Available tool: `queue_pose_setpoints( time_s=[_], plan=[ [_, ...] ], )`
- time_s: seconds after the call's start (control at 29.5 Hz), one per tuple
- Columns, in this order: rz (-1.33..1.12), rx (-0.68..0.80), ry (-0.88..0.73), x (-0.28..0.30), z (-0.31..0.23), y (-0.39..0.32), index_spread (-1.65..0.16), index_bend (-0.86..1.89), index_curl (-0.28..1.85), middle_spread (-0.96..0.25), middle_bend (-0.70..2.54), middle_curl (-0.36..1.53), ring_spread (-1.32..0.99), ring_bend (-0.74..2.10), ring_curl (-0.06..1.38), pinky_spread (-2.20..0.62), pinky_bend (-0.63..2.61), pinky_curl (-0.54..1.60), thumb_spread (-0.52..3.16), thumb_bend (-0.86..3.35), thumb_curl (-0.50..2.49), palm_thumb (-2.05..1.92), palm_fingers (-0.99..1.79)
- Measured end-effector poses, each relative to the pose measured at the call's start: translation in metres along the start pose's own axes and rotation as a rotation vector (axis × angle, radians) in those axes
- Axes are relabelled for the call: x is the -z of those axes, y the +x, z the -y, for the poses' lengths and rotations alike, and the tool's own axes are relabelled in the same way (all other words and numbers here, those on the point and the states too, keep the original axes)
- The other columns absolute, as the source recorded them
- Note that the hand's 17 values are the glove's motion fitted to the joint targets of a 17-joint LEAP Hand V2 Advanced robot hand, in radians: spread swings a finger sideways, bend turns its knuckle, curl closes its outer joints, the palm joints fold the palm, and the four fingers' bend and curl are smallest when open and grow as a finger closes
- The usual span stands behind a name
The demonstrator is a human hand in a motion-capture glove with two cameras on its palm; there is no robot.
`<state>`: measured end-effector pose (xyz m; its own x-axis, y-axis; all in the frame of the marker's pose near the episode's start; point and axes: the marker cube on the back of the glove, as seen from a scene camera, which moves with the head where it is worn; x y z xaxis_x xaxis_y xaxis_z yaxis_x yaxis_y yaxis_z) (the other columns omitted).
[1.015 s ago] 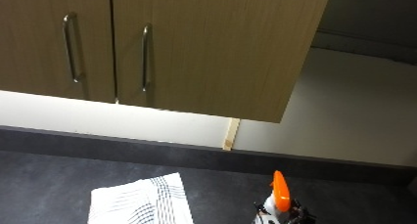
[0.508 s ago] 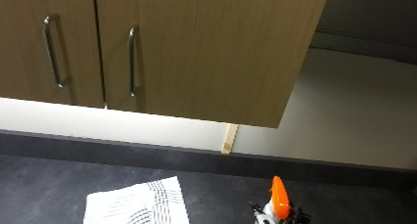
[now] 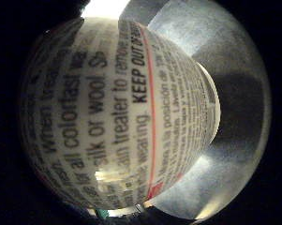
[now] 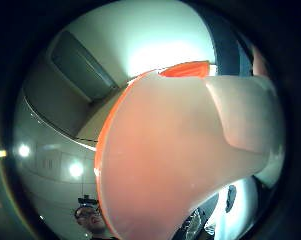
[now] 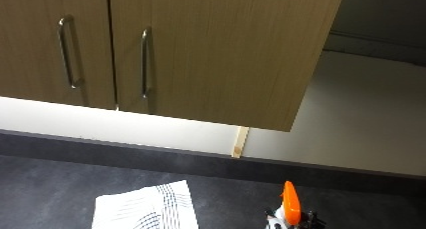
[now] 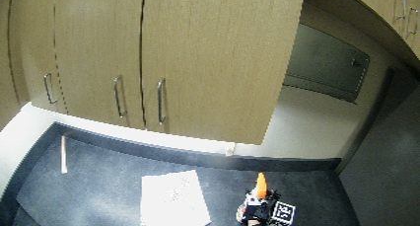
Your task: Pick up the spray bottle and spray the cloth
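The spray bottle's orange head (image 5: 290, 204) stands up from the dark countertop (image 5: 53, 189), right of the cloth. My gloved right hand (image 6: 257, 212) grips the bottle's body below that orange head (image 6: 261, 185); only its top edge (image 5: 293, 222) shows in the outside view. The printed white label (image 3: 117, 117) fills the little finger side palm view. The orange sprayer (image 4: 180, 165) fills the thumb side palm view, with a bare fingertip (image 4: 245, 115) laid against it. The white cloth with dark stripes (image 5: 146, 209) lies flat on the counter (image 6: 174, 199), apart from the bottle.
Wooden wall cabinets (image 5: 200, 54) with metal handles (image 5: 145, 64) hang over the back of the counter. A pale wall (image 5: 359, 129) runs behind. A thin pale stick (image 6: 63, 154) lies on the counter at the far left.
The outside camera has shifted slightly. The bottle and the cloth keep their places relative to each other.
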<state>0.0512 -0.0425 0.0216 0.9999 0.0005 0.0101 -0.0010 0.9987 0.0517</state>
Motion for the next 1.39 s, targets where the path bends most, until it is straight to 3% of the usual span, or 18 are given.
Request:
queue_pose_setpoints(
  time_s=[0.51, 0.91, 1.18, 1.39],
  plan=[
    [0.019, 0.010, 0.022, 0.012, 0.003, -0.008, -0.23, 0.43, 0.52, -0.06, 0.64, 0.53, -0.11, 0.49, 0.42, 0.15, 0.11, 0.05, 0.66, -0.01, 0.65, 1.23, 0.77],
    [0.045, 0.045, 0.067, 0.031, -0.010, -0.112, -0.22, 0.42, 0.56, -0.05, 0.64, 0.55, -0.11, 0.49, 0.44, 0.15, 0.12, 0.03, 0.61, -0.01, 0.67, 1.23, 0.75],
    [0.027, 0.079, 0.010, 0.019, -0.019, -0.123, -0.22, 0.41, 0.59, -0.05, 0.64, 0.56, -0.11, 0.48, 0.46, 0.15, 0.12, 0.03, 0.58, -0.01, 0.68, 1.24, 0.75],
    [0.000, 0.080, -0.133, -0.027, -0.038, -0.114, -0.22, 0.41, 0.60, -0.05, 0.63, 0.56, -0.11, 0.47, 0.46, 0.15, 0.12, 0.03, 0.57, -0.01, 0.68, 1.24, 0.75]
  ],
)
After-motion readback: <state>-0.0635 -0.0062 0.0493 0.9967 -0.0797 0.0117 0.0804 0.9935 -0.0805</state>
